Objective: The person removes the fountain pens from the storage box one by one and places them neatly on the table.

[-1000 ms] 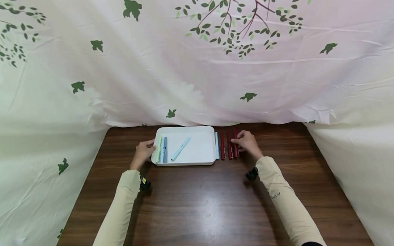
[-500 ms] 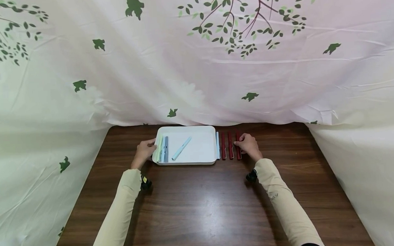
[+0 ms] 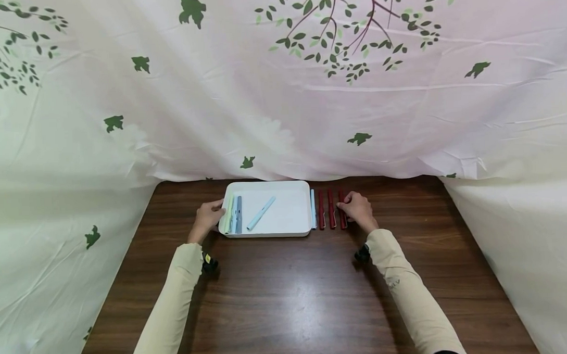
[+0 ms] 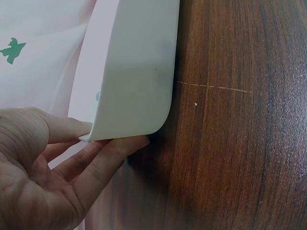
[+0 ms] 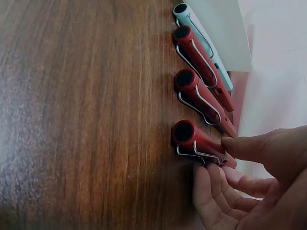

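Observation:
A white tray [image 3: 291,210] lies at the back of the table. My left hand [image 3: 207,220] holds its left end; in the left wrist view the thumb is on the rim, with fingers against the outer wall [image 4: 136,96]. On the right, my right hand [image 3: 358,209] pinches the rightmost red pen [image 5: 201,140] between thumb and fingers; it lies on the table, clip end towards me. Two more red pens [image 3: 332,209] and a light blue pen [image 3: 313,210] stand in a row between it and the tray.
Inside the tray, a yellow-green pen [image 3: 229,215], a light blue one and a grey-blue pen [image 3: 239,215] lie side by side at the left. Another light blue pen [image 3: 261,213] lies slanted near the middle. A printed cloth [image 3: 282,130] hangs along the table's back edge.
The rightmost red pen has come down and towards me, into line with the other red pens, my right hand still on it. My left hand stays at the tray.

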Demonstrator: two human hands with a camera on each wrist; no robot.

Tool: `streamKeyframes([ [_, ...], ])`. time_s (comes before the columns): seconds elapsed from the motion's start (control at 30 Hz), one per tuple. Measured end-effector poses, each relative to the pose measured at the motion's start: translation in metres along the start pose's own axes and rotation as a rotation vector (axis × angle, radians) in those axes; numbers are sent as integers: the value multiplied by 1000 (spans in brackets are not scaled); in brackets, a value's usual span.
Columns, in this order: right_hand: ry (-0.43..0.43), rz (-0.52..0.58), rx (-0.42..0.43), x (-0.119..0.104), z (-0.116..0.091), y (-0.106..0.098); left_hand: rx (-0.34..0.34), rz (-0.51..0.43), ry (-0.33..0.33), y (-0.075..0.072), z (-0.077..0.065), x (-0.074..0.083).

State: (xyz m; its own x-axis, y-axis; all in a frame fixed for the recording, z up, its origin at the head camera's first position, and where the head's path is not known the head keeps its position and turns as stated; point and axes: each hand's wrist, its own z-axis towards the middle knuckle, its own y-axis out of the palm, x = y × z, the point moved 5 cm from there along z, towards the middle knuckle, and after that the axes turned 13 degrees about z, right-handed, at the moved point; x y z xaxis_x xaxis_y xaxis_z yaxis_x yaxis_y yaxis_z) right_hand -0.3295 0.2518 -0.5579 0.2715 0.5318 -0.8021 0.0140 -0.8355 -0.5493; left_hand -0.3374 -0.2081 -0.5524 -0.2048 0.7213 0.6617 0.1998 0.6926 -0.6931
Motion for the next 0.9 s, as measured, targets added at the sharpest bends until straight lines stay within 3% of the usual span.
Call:
streamKeyframes([
  [0.47, 17, -23, -28, -4, 3, 0, -10, 13, -1, -1, 0, 1],
  [0.7, -70, -88, 52, -21, 2, -5, -9, 19, -4, -1, 0, 3],
  [0.9, -198, -3, 109, -35, -2, 3, -10, 1, -22, -1, -1, 3],
])
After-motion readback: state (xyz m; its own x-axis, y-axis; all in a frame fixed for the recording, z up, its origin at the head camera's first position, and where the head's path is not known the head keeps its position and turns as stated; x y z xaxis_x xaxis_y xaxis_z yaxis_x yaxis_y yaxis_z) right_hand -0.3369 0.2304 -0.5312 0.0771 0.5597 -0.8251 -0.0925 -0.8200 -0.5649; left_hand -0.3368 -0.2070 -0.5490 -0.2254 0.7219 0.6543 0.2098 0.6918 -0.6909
